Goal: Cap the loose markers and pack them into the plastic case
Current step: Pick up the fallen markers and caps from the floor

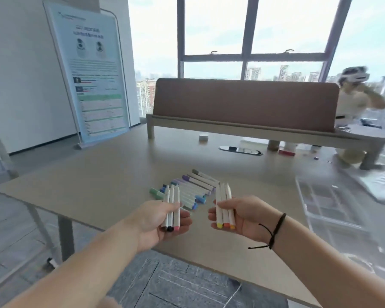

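Markers (188, 190) lie in a row mid-table, bare table (98, 181) to their left; the clear plastic case (327, 201) sits near the right edge. Left hand (162, 221) grasps three markers; right hand (238, 216) grasps three more.

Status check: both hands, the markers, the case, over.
Left hand grips three markers, dark and pink ends. Right hand grips three, yellow and orange ends. Loose markers piled on table. Plastic case at right, nothing blocking.

My forearms are bare, no sleeves; a thin black cord bracelet (276, 230) with loose knotted ends circles my right wrist.
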### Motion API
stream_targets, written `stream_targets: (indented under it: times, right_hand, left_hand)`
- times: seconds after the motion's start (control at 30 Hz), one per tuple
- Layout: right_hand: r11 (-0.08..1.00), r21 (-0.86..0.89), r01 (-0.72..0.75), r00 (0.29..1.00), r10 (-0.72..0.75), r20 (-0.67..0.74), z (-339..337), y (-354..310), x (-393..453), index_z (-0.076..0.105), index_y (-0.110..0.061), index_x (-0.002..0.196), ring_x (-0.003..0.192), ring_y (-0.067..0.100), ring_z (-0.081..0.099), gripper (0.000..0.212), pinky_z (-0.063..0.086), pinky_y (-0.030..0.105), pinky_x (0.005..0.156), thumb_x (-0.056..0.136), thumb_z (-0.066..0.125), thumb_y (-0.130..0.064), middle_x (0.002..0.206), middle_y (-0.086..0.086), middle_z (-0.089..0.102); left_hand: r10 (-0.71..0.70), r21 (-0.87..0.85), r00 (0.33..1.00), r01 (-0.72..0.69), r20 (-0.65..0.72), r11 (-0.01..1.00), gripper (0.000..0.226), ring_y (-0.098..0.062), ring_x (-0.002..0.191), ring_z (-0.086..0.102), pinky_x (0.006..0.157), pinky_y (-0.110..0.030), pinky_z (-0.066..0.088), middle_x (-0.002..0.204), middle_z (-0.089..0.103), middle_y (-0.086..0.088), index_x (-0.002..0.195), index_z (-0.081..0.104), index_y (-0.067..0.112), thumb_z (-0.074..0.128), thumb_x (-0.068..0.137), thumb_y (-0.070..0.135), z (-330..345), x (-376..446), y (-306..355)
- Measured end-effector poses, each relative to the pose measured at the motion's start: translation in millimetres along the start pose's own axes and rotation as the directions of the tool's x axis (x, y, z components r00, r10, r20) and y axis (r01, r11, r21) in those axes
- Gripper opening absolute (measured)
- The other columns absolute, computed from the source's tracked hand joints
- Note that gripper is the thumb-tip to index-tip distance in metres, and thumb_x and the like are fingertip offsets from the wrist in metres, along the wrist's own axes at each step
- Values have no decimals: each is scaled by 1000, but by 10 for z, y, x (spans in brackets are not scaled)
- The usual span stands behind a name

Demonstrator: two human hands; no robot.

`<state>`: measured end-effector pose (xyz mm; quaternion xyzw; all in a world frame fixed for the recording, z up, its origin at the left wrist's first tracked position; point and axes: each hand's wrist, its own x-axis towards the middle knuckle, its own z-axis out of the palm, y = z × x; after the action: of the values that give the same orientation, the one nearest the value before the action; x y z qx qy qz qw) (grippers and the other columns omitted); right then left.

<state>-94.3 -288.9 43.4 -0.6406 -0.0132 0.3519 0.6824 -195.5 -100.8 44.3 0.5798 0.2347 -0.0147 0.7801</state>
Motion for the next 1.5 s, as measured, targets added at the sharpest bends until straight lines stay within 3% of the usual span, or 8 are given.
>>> stream_targets:
  times: [0.4,0.5,0.63,0.9,0.97,1.07,1.17,1.5]
  right_hand:
    - [992,128,-13,994,27,-110,-683,-89,11,61,8,112,72,30,71,28,60,38,74,102,49,-16,92,22,73]
    - [996,86,27,984,-11,-176,-662,-109,29,57,3,116,88,34,70,26,58,40,84,101,52,-18,101,22,71]
    - [993,-100,65,929,-97,-357,-617,-80,-36,57,-4,113,94,29,65,26,58,43,85,95,64,-21,112,17,58]
    - [895,-332,298,905,-376,-201,88,-4,-102,67,-6,98,72,22,63,6,54,43,75,94,63,-10,77,8,68]
    - [784,-516,344,887,-452,-94,430,45,-52,69,-8,85,63,17,62,12,56,42,72,93,65,-16,66,2,69]
    - [262,-893,366,784,-604,144,984,101,27,62,-16,70,58,10,53,28,42,25,56,93,62,-33,60,-5,60]
    - [-100,-914,393,708,-602,370,1651,220,159,56,-21,75,71,18,57,27,45,30,62,96,54,-39,73,-6,60]
    - [-249,-615,748,583,-197,788,4078,1522,727,53,-21,72,69,23,59,25,50,34,61,93,50,-35,70,-3,58]
  left_hand:
    - [66,364,998,-63,5,929,12,-29,78,70,66,-40,63,92,69,-20,92,64,4,61,85,-4,995,852,-172]
    - [269,627,963,-207,-4,751,14,-34,82,67,74,-40,57,80,68,-20,65,60,5,67,68,17,934,915,-134]
    - [376,842,918,-299,126,449,16,-32,97,62,80,-37,47,98,70,-16,84,66,11,59,91,24,893,699,-83]
    - [570,893,797,-388,200,229,18,-20,90,61,73,-29,46,93,69,2,92,69,21,52,94,28,344,367,2]
    - [653,940,736,-324,179,107,19,-27,88,62,70,-33,47,92,68,-4,86,63,18,48,94,27,56,270,39]
    - [719,982,670,-140,187,-125,11,-32,85,64,63,-31,40,95,64,-6,88,53,20,46,95,23,-502,88,70]
    - [719,982,685,26,117,-185,11,-30,82,66,59,-29,37,90,63,-4,83,47,23,46,94,21,-1224,-164,19]
    - [630,851,606,493,-486,183,22,-32,91,61,67,-35,43,96,61,-6,88,51,16,38,99,30,-3857,-1542,-877]
